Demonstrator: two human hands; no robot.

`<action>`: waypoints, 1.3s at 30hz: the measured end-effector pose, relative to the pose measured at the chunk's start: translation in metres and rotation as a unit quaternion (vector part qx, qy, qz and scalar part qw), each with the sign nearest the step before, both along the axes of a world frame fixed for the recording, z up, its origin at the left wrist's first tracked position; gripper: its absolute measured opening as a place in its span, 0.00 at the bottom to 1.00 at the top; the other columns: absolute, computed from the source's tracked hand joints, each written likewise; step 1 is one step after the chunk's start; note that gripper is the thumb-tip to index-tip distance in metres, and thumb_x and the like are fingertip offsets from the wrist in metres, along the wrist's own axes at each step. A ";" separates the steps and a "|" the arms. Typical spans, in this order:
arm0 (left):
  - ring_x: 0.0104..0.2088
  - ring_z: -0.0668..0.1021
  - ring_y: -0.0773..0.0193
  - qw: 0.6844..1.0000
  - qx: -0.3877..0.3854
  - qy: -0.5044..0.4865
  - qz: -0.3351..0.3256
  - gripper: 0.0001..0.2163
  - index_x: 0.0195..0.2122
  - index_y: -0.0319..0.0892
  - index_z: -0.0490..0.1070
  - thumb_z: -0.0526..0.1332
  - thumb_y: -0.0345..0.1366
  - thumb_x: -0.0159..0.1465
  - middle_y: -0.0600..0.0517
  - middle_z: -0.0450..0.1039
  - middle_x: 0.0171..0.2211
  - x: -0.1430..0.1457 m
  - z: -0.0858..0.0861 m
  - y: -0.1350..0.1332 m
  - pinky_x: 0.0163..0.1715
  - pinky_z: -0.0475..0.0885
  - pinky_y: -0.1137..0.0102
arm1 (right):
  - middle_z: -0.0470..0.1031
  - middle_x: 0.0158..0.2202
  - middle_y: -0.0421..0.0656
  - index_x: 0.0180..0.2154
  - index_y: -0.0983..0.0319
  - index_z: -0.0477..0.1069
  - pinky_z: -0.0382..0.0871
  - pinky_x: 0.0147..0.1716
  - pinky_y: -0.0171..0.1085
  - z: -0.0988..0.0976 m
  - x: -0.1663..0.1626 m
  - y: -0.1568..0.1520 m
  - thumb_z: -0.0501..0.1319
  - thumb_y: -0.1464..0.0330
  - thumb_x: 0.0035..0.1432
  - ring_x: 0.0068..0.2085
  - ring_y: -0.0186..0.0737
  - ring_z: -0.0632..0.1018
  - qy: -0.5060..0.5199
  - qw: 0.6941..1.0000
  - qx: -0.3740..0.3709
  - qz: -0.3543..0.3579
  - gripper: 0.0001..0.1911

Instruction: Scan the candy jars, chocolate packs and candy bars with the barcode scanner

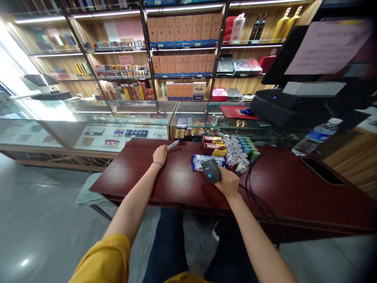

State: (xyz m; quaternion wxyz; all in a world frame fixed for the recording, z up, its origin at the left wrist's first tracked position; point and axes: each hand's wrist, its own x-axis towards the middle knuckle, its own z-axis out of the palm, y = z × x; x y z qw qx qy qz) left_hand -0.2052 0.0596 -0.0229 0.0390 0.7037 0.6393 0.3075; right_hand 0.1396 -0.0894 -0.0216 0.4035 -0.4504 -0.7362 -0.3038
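My right hand (229, 181) is wrapped round a black barcode scanner (211, 170), which shows a small blue light. Just beyond the scanner lie blue-and-white wrapped packets (198, 162), partly hidden by it. On the left, the fingers of my left hand (160, 155) are closed on the near end of a slim whitish packet (173, 145) at the table's far edge; its kind is too small to tell. Right of the middle stand red-and-yellow boxes (212, 148) and rows of small bottles or cans (235, 154) with silvery and green tops.
The dark red table (176, 184) spans the front. A water bottle (316, 137) and a black phone (323, 171) are on the right, below a monitor (290, 55). Black cables (255, 192) trail beside my right hand. Glass display counters (126, 118) run behind.
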 end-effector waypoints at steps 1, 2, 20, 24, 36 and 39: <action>0.46 0.78 0.54 0.999 0.016 -0.039 0.006 0.14 0.46 0.42 0.76 0.50 0.36 0.71 0.43 0.78 0.44 0.005 0.000 -0.008 0.48 0.70 0.63 | 0.81 0.32 0.47 0.48 0.68 0.72 0.66 0.33 0.36 0.000 0.000 0.000 0.57 0.61 0.64 0.31 0.41 0.80 0.003 1.000 -0.003 0.000 0.18; 0.46 0.79 0.55 0.996 0.032 -0.083 0.007 0.14 0.47 0.43 0.75 0.51 0.37 0.71 0.44 0.78 0.44 0.012 0.001 -0.016 0.47 0.71 0.64 | 0.81 0.32 0.47 0.48 0.68 0.72 0.66 0.33 0.36 0.000 0.000 -0.001 0.57 0.61 0.64 0.31 0.41 0.80 0.005 1.000 -0.007 0.000 0.18; 0.30 0.77 0.61 0.895 -0.072 -0.419 -0.138 0.15 0.44 0.41 0.78 0.61 0.46 0.64 0.49 0.78 0.34 0.061 -0.013 -0.072 0.34 0.73 0.68 | 0.82 0.40 0.50 0.52 0.67 0.73 0.67 0.35 0.37 -0.005 -0.001 -0.007 0.61 0.60 0.59 0.36 0.44 0.80 -0.014 0.990 -0.143 -0.010 0.23; 0.29 0.78 0.61 0.900 -0.068 -0.406 -0.146 0.15 0.45 0.41 0.78 0.60 0.45 0.64 0.49 0.79 0.35 0.062 -0.012 -0.073 0.34 0.73 0.68 | 0.82 0.40 0.50 0.52 0.68 0.73 0.67 0.36 0.37 -0.004 -0.001 -0.009 0.61 0.59 0.60 0.35 0.44 0.80 -0.029 0.991 -0.129 0.021 0.23; 0.39 0.82 0.61 0.737 -0.089 -0.657 -0.132 0.22 0.51 0.38 0.72 0.69 0.43 0.59 0.43 0.80 0.42 0.048 -0.008 -0.073 0.35 0.77 0.71 | 0.82 0.40 0.49 0.51 0.67 0.73 0.69 0.36 0.39 -0.006 -0.001 -0.007 0.61 0.64 0.59 0.36 0.44 0.81 -0.089 0.984 -0.086 0.128 0.20; 0.37 0.82 0.63 0.733 -0.104 -0.656 -0.144 0.23 0.51 0.37 0.73 0.71 0.42 0.57 0.44 0.80 0.41 0.046 -0.010 -0.072 0.34 0.76 0.72 | 0.83 0.39 0.49 0.50 0.67 0.73 0.70 0.36 0.39 -0.005 -0.002 -0.009 0.62 0.63 0.59 0.36 0.44 0.82 -0.086 0.982 -0.090 0.145 0.20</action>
